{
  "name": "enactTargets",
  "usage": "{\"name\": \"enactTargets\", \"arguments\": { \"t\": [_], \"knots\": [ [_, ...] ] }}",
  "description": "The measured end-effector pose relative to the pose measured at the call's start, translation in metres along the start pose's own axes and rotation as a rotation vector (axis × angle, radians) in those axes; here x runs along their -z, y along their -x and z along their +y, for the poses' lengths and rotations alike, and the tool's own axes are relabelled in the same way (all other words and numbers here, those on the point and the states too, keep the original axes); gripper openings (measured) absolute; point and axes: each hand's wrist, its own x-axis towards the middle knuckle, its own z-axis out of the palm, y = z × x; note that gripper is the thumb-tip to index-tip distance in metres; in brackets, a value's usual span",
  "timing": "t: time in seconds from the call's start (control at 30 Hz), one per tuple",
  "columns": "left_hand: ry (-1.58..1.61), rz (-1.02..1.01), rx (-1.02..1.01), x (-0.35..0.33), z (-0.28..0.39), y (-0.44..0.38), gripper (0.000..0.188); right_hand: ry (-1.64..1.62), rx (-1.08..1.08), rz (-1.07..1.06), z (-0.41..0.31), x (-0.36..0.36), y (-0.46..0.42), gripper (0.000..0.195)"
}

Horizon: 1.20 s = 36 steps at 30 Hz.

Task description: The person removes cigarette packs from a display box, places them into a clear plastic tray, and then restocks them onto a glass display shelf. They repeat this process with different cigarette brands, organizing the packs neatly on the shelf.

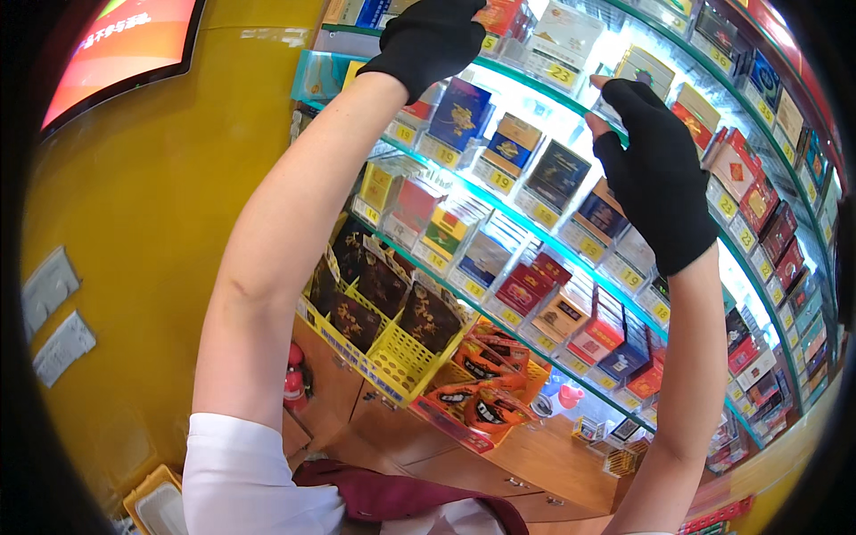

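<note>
Both arms reach up to lit glass shelves (535,234) of cigarette packs with yellow price tags. My left hand (435,43), in a black fingerless glove, is at the upper shelf beside a red pack (500,15); its fingers are mostly hidden, so its grip is unclear. My right hand (649,160), gloved alike, is at the edge of the same shelf with bare thumb and fingertip apart and nothing between them. A white pack (565,30) stands between the hands. A gold-and-white pack (643,70) is just behind the right fingers. Below are a blue pack (460,115) and a dark pack (557,175).
Yellow plastic baskets (408,354) with dark packets and orange snack bags (488,374) sit beneath the shelves on a wooden cabinet (535,461). A screen (127,53) hangs on the yellow wall (147,200) at left. A red fire extinguisher (294,381) stands low.
</note>
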Motion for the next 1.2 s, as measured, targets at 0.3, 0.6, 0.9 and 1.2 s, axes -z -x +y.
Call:
{"name": "enactTargets", "arguments": {
  "t": [0.3, 0.6, 0.9, 1.2],
  "knots": [
    [0.027, 0.049, -0.346, -0.037, -0.043, -0.007, 0.024, 0.281, -0.287, -0.038, -0.019, -0.079, -0.05, 0.022],
    [0.227, 0.181, -0.41, -0.062, -0.05, -0.019, 0.038, 0.354, -0.43, -0.101, -0.013, -0.064, -0.073, 0.037],
    [0.324, 0.13, -0.378, -0.056, -0.024, -0.01, 0.037, 0.203, -0.511, -0.124, -0.014, -0.057, -0.076, 0.037],
    [0.203, 0.12, -0.137, -0.018, -0.117, -0.024, 0.026, 0.082, -0.098, 0.064, -0.062, -0.091, -0.117, 0.018]
  ]
}}
